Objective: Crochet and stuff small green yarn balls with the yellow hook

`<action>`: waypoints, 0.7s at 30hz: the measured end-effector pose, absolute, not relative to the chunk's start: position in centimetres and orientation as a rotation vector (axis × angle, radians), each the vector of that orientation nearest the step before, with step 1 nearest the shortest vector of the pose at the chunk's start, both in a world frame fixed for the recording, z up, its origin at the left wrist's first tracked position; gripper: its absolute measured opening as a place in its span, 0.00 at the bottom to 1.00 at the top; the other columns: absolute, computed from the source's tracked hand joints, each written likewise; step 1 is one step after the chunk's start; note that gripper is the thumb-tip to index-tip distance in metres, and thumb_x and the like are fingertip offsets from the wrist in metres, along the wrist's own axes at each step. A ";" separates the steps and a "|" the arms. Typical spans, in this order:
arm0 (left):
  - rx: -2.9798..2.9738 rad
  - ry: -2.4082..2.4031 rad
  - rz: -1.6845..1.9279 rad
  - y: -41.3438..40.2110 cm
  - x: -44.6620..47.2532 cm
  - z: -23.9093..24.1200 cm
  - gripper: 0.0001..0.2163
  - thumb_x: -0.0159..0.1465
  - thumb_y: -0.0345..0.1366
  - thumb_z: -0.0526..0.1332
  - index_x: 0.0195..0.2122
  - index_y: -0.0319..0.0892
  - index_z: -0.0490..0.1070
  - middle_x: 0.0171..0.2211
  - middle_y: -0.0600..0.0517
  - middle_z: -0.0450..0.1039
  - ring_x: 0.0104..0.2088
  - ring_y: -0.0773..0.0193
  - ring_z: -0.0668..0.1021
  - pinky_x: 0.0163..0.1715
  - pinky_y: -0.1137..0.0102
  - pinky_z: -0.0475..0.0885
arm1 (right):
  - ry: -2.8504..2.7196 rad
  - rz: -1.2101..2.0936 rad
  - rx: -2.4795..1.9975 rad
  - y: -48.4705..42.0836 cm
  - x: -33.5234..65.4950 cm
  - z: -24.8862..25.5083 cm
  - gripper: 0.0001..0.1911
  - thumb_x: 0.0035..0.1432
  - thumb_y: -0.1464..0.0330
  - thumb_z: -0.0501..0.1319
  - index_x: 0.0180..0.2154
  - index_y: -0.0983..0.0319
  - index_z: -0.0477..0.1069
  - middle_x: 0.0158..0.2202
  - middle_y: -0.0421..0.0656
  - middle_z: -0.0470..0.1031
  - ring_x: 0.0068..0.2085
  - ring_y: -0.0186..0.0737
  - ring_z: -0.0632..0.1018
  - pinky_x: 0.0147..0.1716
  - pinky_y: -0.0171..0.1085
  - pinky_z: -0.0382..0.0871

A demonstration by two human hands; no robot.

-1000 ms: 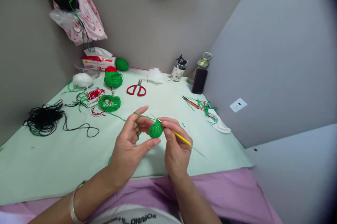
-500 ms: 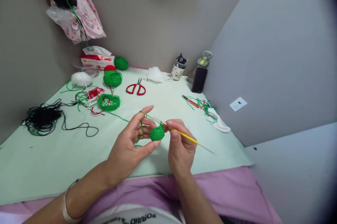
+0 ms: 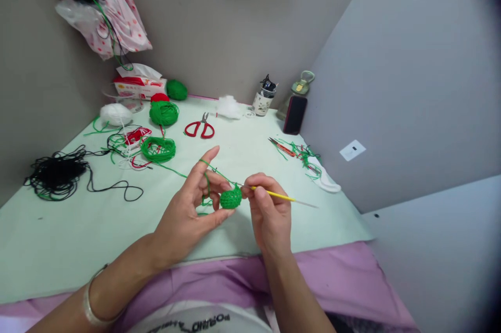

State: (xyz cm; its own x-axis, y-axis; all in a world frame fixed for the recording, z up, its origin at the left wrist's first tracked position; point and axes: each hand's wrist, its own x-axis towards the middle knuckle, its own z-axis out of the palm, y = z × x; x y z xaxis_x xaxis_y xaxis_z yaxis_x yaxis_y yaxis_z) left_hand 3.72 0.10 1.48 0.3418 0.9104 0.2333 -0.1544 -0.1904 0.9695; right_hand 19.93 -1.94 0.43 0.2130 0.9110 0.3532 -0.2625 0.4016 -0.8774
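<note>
The left hand (image 3: 182, 213) pinches a small green yarn piece (image 3: 230, 198), pointing finger up with green yarn (image 3: 213, 168) over it. The right hand (image 3: 271, 213) is closed on a yellow hook (image 3: 279, 195). The piece sits by the hook's thin end, above the table (image 3: 97, 239). Farther back lie red scissors (image 3: 204, 120), then white fluff (image 3: 229, 107).

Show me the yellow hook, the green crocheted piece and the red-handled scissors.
Yellow hook (image 3: 282, 197), head view, on the handle.
Green crocheted piece (image 3: 230, 198), head view, on its stitched side.
Red-handled scissors (image 3: 204, 121), head view, at the pivot.
</note>
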 end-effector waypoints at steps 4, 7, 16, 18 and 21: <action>1.480 0.747 1.173 0.2 3.7 1.1 0.43 0.61 0.28 0.71 0.73 0.57 0.51 0.40 0.55 0.72 0.41 0.64 0.75 0.42 0.68 0.72 | -1.171 0.754 -0.834 -2.2 20.0 0.0 0.07 0.66 0.63 0.65 0.40 0.53 0.84 0.34 0.41 0.76 0.35 0.37 0.75 0.37 0.39 0.68; 1.530 0.744 1.193 0.3 3.6 0.9 0.41 0.63 0.28 0.70 0.73 0.59 0.53 0.39 0.56 0.73 0.41 0.64 0.75 0.43 0.68 0.71 | -1.094 0.904 -0.770 -2.1 20.0 0.2 0.06 0.65 0.62 0.67 0.40 0.53 0.84 0.31 0.39 0.74 0.29 0.33 0.73 0.31 0.36 0.67; 1.542 0.750 1.187 0.1 3.4 0.4 0.39 0.65 0.29 0.68 0.72 0.63 0.54 0.40 0.56 0.73 0.43 0.63 0.75 0.45 0.67 0.71 | -1.009 1.037 -0.808 -2.2 20.0 0.5 0.07 0.63 0.61 0.67 0.41 0.55 0.82 0.33 0.40 0.76 0.30 0.33 0.74 0.32 0.35 0.70; 1.505 0.764 1.185 0.0 3.4 0.5 0.40 0.64 0.29 0.70 0.72 0.61 0.54 0.40 0.56 0.73 0.43 0.63 0.75 0.46 0.66 0.71 | -1.144 0.847 -0.873 -2.4 19.9 0.3 0.07 0.65 0.63 0.66 0.42 0.54 0.83 0.37 0.42 0.79 0.35 0.38 0.77 0.36 0.39 0.72; 1.425 0.756 1.183 0.1 3.5 0.7 0.41 0.61 0.31 0.72 0.71 0.58 0.55 0.40 0.56 0.73 0.42 0.64 0.75 0.46 0.66 0.72 | -1.291 0.617 -0.907 -2.8 19.8 0.0 0.10 0.68 0.67 0.62 0.44 0.51 0.83 0.43 0.44 0.82 0.45 0.43 0.79 0.42 0.43 0.74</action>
